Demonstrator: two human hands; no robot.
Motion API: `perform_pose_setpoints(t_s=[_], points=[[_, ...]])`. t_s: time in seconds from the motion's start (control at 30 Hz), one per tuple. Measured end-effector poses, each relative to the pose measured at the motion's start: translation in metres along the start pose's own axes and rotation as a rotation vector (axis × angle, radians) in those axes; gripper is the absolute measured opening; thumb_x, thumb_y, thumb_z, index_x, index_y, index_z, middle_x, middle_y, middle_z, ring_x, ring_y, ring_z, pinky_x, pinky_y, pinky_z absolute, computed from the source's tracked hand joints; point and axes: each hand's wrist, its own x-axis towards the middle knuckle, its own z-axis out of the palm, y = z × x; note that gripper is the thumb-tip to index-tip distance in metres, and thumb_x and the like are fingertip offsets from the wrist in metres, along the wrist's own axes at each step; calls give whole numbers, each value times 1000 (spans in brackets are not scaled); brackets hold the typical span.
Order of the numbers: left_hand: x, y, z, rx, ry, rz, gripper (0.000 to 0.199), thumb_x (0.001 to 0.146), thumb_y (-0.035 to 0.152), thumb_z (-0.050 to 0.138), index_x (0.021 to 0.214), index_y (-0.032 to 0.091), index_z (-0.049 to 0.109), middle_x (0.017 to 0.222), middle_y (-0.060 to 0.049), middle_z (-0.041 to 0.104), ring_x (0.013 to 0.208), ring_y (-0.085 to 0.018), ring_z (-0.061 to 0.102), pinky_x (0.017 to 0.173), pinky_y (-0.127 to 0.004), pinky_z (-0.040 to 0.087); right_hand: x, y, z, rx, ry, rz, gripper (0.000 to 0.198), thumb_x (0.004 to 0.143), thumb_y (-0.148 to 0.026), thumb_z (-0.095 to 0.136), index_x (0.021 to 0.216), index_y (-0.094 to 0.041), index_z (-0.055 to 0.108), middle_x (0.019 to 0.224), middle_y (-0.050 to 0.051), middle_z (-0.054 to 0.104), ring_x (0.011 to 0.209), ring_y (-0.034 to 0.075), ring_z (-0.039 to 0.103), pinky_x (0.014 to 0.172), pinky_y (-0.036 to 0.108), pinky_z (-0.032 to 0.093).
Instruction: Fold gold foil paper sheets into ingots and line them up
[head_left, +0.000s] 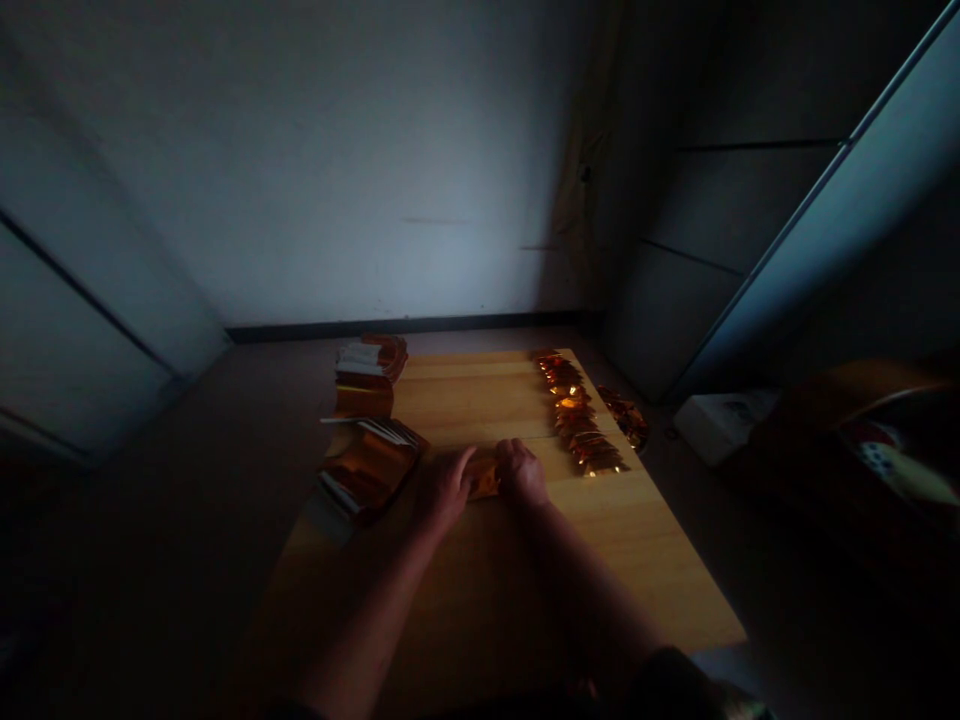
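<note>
Near the middle of the wooden table, a small shiny copper-orange foil piece (484, 480) lies between my two hands. My right hand (524, 475) is closed, with its fingertips pinching the right end of the foil. At the left end, my left hand (445, 487) curves its fingers and thumb around the foil's edge. Dim light hides the exact finger contact. Left of my hands are a stack of flat copper-orange foil sheets (371, 470) with white edges and a second stack (365, 395) behind it. A row of crinkled foil pieces (574, 415) runs along the right side.
The pale wooden table (615, 545) has its right edge sloping toward me. Beyond that edge lies more shiny foil (626, 418), low down. A white box (720, 425) stands on the floor at right. A wall (390, 200) rises behind the table.
</note>
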Motion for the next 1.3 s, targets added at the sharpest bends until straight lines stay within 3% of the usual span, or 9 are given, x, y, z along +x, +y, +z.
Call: perform_pose_setpoints(t_s=[0.3, 0.5, 0.63, 0.73, 0.8, 0.93, 1.07, 1.13, 1.3], points=[[-2, 13, -13, 106, -42, 66, 24, 87, 23, 47, 103, 24, 65, 107, -6, 64, 96, -23, 55, 84, -38, 44, 2, 1, 6, -25, -8, -1, 16, 81, -10, 55, 95, -18, 54, 92, 6, 59, 78, 15, 56, 61, 22, 37], [-5, 17, -15, 192, -60, 80, 24, 88, 30, 46, 97, 27, 68, 101, -7, 63, 92, -23, 53, 78, -37, 42, 2, 1, 8, -68, -14, -28, 16, 83, -11, 52, 97, -17, 54, 94, 8, 58, 78, 16, 56, 59, 23, 37], [-6, 18, -13, 238, -36, 64, 23, 88, 32, 47, 95, 26, 68, 116, -8, 61, 101, -27, 52, 85, -44, 39, 0, -2, 4, -63, -31, -29, 17, 84, -12, 51, 100, -18, 54, 97, 8, 57, 81, 17, 54, 61, 24, 39], [-5, 23, -16, 245, -33, 63, 20, 87, 29, 49, 90, 26, 69, 125, -7, 58, 108, -29, 50, 90, -51, 35, -1, -3, 4, -47, 20, -28, 17, 84, -13, 52, 100, -19, 55, 103, 8, 56, 89, 18, 52, 60, 24, 38], [-4, 26, -19, 231, -58, 73, 19, 86, 26, 50, 89, 26, 68, 120, -7, 61, 107, -28, 51, 90, -51, 34, -1, 0, 5, -32, 61, -22, 14, 84, -15, 53, 96, -21, 57, 105, 7, 55, 93, 19, 50, 59, 23, 37], [-2, 28, -22, 205, -106, 96, 22, 88, 24, 46, 94, 25, 67, 107, -8, 65, 99, -25, 54, 88, -46, 36, -1, 18, 10, 43, 150, 25, 12, 88, -17, 49, 85, -20, 61, 92, 6, 57, 86, 18, 49, 64, 23, 37], [-5, 22, -17, 200, -122, 95, 27, 85, 25, 50, 109, 27, 63, 115, -7, 62, 100, -25, 53, 86, -44, 37, -4, 39, 15, 183, 255, 7, 14, 80, -11, 51, 74, -17, 63, 80, 5, 58, 79, 16, 49, 72, 25, 38], [-7, 19, -15, 200, -124, 97, 30, 84, 26, 51, 113, 27, 61, 118, -8, 61, 102, -26, 53, 85, -44, 37, -9, 41, 17, 251, 284, -24, 13, 75, -10, 53, 76, -17, 64, 85, 6, 60, 83, 17, 50, 77, 26, 39], [-9, 15, -13, 218, -144, 97, 35, 84, 26, 49, 119, 26, 57, 123, -8, 59, 105, -28, 51, 84, -46, 37, -23, 21, 21, 257, 231, 23, 24, 74, -22, 62, 98, -21, 64, 123, 8, 56, 105, 23, 50, 88, 34, 39]])
